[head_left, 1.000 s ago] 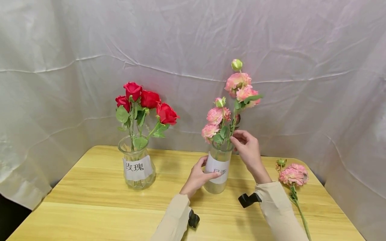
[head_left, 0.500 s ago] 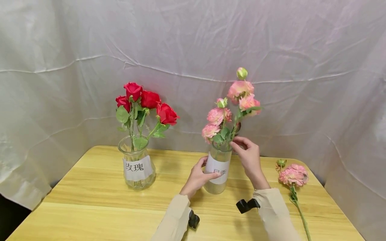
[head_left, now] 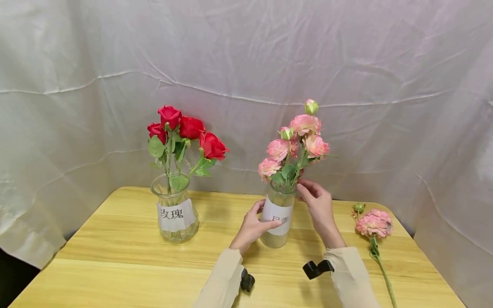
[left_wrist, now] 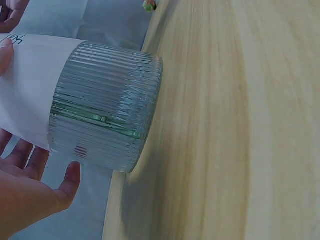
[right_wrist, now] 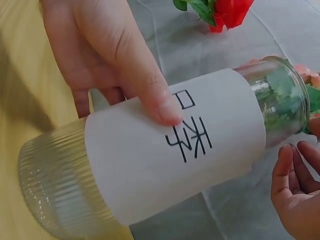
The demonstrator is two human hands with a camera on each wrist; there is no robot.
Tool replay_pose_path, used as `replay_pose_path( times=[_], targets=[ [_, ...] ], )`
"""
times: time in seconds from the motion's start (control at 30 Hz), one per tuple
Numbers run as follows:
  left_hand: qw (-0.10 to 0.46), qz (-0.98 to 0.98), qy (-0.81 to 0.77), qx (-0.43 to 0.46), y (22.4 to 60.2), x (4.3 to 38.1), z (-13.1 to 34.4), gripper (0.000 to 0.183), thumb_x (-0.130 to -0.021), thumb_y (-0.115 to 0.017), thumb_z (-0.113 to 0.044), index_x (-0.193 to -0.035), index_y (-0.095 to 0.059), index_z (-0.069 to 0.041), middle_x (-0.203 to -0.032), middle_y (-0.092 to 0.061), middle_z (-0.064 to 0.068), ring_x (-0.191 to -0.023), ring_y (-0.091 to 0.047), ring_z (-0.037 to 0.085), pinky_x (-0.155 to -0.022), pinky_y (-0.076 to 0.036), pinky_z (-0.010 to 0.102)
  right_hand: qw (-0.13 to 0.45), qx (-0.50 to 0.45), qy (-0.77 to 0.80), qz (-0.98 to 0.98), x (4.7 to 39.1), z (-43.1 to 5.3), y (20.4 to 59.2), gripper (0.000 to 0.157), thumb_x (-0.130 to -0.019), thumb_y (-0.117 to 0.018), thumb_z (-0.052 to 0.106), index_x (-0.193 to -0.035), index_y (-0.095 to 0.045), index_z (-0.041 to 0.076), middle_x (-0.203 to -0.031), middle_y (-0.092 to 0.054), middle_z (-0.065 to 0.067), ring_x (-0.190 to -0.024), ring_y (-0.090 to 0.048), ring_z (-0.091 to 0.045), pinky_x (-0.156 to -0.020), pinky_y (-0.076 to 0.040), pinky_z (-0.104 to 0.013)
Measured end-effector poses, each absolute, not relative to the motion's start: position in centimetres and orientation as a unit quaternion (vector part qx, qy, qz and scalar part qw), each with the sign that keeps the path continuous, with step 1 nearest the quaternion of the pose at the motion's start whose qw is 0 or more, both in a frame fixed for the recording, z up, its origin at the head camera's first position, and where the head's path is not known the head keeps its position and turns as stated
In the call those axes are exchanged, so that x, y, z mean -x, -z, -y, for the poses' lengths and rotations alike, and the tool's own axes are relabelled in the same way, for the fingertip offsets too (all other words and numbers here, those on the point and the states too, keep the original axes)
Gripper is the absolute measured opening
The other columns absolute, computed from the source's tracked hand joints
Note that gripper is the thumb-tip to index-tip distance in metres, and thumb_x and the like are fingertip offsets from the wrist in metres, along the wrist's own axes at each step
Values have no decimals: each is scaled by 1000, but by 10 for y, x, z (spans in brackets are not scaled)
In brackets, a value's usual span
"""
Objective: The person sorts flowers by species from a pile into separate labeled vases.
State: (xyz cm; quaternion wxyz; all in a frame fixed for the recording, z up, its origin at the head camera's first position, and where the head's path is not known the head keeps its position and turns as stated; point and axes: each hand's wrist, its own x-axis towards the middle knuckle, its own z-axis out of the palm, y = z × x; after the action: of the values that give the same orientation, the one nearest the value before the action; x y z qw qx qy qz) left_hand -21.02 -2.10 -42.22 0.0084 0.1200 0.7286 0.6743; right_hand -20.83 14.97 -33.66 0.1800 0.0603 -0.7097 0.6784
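Note:
My left hand (head_left: 252, 224) wraps around a clear glass vase (head_left: 279, 241) with a white paper label (head_left: 275, 211), its thumb lying across the label. Ribbed glass shows at the lower part of the vase in the left wrist view, with green stems (left_wrist: 95, 116) inside. Pink flowers (head_left: 278, 149) stand in the vase mouth. At the rim, the thumb and fingers of my right hand (head_left: 317, 205) pinch the stem of a taller pink flower (head_left: 305, 124) that leans slightly right. The pinched spot is partly hidden by the fingers.
Red roses (head_left: 191, 127) stand in a second labelled glass vase (head_left: 179, 233) at the left. One more pink flower (head_left: 373, 223) lies on the wooden table (head_left: 127, 273) at the right. A grey cloth (head_left: 239, 51) hangs behind the table.
The taller pink flower has sunk lower into the vase and now stands closer to the other pink blooms. My right hand has come down slightly to the rim; my left hand has stayed put.

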Motion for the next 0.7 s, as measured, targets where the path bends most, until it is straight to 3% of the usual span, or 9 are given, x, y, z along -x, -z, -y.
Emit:
replay_pose_path(
  times=[0.23,0.37,0.5,0.7],
  targets=[
    [6,-731,-672,-117,424,212,22,71,-68,-79,-31,-129,-45,-19,-123,-49,1,-113,-43,22,-93,-35,44,184,-59,-659,726,203,-163,342,35,-86,-62,18,-111,-57,-6,-99,-62,-3,-86,-57,-13,-66,-49,-23],
    [3,-729,-674,-121,425,213,23,72,-68,-79,-34,-129,-45,-20,-123,-49,1,-114,-43,22,-93,-35,44,187,-63,-649,734,199,-175,348,29,-86,-64,18,-108,-59,0,-99,-62,0,-85,-58,-10,-63,-48,-21],
    [4,-729,-674,-120,425,213,24,72,-68,-79,-34,-129,-44,-20,-123,-48,1,-114,-42,22,-94,-34,44,180,-53,-635,750,199,-195,359,29,-86,-63,15,-111,-58,0,-105,-61,-8,-86,-58,-9,-64,-48,-22],
    [8,-728,-675,-120,421,209,23,72,-70,-78,-28,-131,-43,-16,-125,-48,4,-115,-42,24,-93,-34,46,205,-109,-624,746,249,-275,442,37,-85,-65,18,-119,-57,7,-108,-62,-7,-88,-60,-14,-61,-49,-23]
  ],
)
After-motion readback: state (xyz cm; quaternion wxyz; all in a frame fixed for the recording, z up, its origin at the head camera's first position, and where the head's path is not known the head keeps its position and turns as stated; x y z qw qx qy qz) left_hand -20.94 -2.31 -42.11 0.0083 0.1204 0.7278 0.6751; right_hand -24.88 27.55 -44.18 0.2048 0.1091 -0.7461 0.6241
